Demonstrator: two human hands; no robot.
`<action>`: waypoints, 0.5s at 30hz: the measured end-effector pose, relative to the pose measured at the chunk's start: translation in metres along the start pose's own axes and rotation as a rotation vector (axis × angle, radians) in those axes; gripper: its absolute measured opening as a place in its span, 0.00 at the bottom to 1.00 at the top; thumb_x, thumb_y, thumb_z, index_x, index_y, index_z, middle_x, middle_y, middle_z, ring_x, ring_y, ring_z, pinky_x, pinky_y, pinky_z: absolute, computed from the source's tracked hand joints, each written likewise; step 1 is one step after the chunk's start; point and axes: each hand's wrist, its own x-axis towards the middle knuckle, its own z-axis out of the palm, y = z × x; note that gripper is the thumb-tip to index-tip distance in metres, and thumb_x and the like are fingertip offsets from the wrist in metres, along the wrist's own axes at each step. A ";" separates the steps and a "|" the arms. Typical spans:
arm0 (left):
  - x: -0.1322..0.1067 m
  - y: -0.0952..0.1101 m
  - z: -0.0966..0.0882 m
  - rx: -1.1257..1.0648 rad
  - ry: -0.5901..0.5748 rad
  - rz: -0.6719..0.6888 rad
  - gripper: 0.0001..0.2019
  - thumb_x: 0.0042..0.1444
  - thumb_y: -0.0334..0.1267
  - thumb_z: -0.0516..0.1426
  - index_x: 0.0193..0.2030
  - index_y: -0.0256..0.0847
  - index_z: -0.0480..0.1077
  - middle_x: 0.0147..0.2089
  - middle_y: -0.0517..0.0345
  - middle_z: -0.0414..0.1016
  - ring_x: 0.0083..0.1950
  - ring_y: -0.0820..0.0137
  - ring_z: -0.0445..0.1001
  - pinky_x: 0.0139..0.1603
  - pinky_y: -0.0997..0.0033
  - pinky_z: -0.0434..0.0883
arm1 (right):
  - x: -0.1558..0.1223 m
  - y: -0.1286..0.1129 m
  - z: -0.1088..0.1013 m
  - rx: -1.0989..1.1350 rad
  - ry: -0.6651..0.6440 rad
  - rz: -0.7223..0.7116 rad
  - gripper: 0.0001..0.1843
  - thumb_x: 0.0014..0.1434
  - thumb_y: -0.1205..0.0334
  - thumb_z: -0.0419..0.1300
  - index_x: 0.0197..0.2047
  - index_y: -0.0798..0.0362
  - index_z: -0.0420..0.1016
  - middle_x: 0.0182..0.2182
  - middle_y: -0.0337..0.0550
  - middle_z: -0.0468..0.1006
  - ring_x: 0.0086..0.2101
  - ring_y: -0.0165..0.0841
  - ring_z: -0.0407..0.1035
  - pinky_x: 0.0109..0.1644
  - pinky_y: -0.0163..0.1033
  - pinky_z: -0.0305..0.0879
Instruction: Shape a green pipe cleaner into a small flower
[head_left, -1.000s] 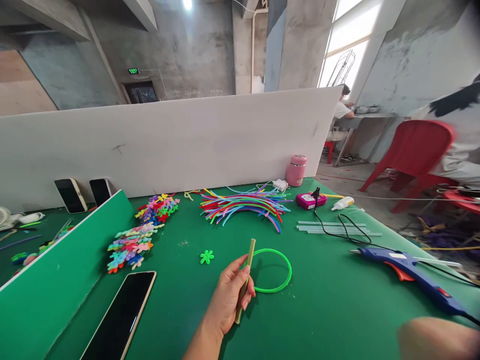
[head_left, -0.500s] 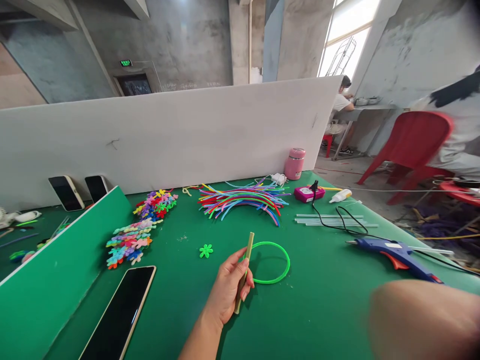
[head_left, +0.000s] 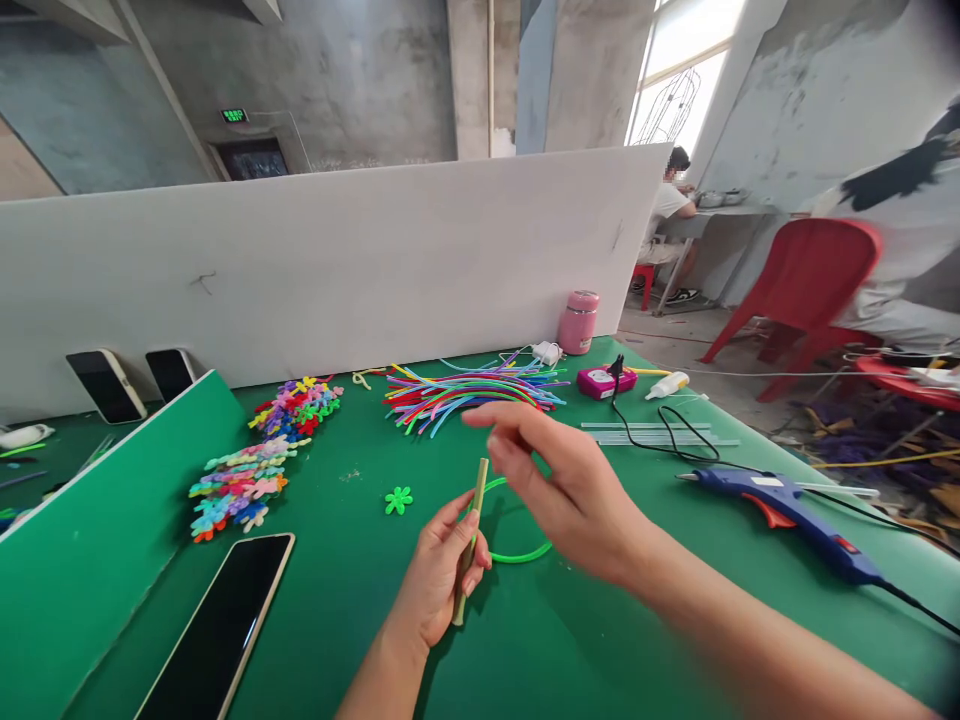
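My left hand is closed around a flat, pale yellow-green stick, held nearly upright above the green table. A bright green pipe cleaner, bent into a loop, runs out from the same hand beside the stick; the fingers hide its ends. My right hand hovers over the loop and covers part of it. Its index finger points left, just above the stick's top, with the thumb apart below and nothing visible between them. A small green pipe-cleaner flower lies left of the stick.
Loose coloured pipe cleaners lie at the back, with piled flowers to the left. A phone rests front left beside a green divider. At right are a glue gun, clear glue sticks and a black cord.
My right hand has come in from the lower right to above the stick and loop. The left hand still holds the stick. The whole view has shifted slightly.
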 end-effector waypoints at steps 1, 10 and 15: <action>0.000 0.000 -0.001 0.006 -0.003 0.016 0.23 0.46 0.43 0.60 0.49 0.35 0.65 0.15 0.65 0.67 0.13 0.82 0.56 0.13 0.83 0.49 | 0.002 0.017 0.003 -0.047 0.039 0.053 0.15 0.59 0.67 0.46 0.49 0.51 0.64 0.35 0.42 0.73 0.30 0.30 0.67 0.33 0.35 0.64; -0.004 0.004 0.003 -0.025 0.019 0.027 0.19 0.50 0.40 0.58 0.48 0.37 0.66 0.15 0.66 0.66 0.12 0.84 0.54 0.15 0.82 0.52 | -0.048 0.101 0.026 -0.329 -0.171 0.238 0.13 0.59 0.66 0.47 0.46 0.53 0.68 0.40 0.48 0.74 0.41 0.38 0.66 0.45 0.45 0.58; -0.007 0.008 0.007 -0.100 -0.037 0.034 0.11 0.53 0.39 0.55 0.41 0.38 0.71 0.17 0.67 0.66 0.12 0.86 0.53 0.32 0.73 0.64 | -0.051 0.093 0.026 -0.086 -0.288 0.342 0.15 0.61 0.60 0.45 0.31 0.55 0.70 0.23 0.40 0.69 0.25 0.30 0.62 0.29 0.35 0.57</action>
